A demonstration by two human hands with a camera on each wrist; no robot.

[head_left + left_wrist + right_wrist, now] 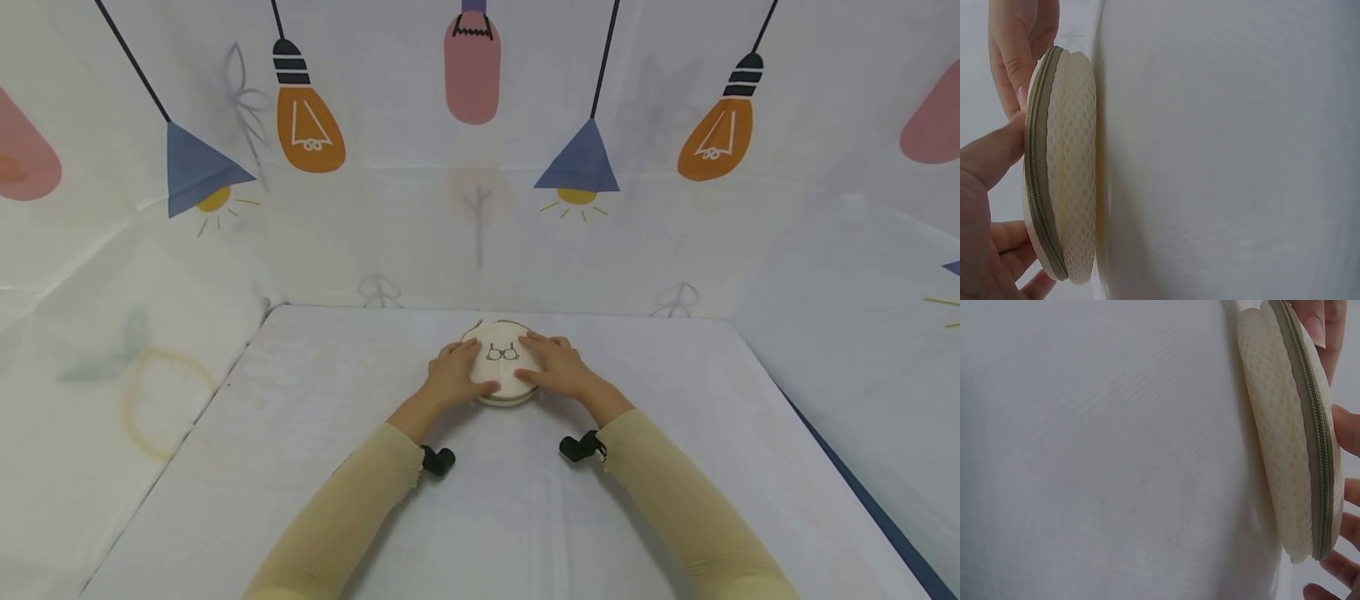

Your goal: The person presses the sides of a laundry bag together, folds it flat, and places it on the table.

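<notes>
A round cream zip pouch (pixel 504 367) with line-drawn glasses on its top lies flat on the white table. Its side shows honeycomb mesh (pixel 1079 169) under a beige zip (pixel 1317 431) running along the upper edge. From the left, my left hand (pixel 452 375) rests on the pouch, thumb on the top near the front and fingers spread along the left rim. On the opposite side my right hand (pixel 561 365) touches the top in much the same way, its fingers spread and relaxed. The pouch's far edge is partly visible; its inside is hidden.
The white table (pixel 480 517) runs up to a pale back curtain (pixel 375 225) printed with lamps and bulbs. More curtain hangs at both sides. Black wrist cameras (pixel 438 461) are worn at both cuffs.
</notes>
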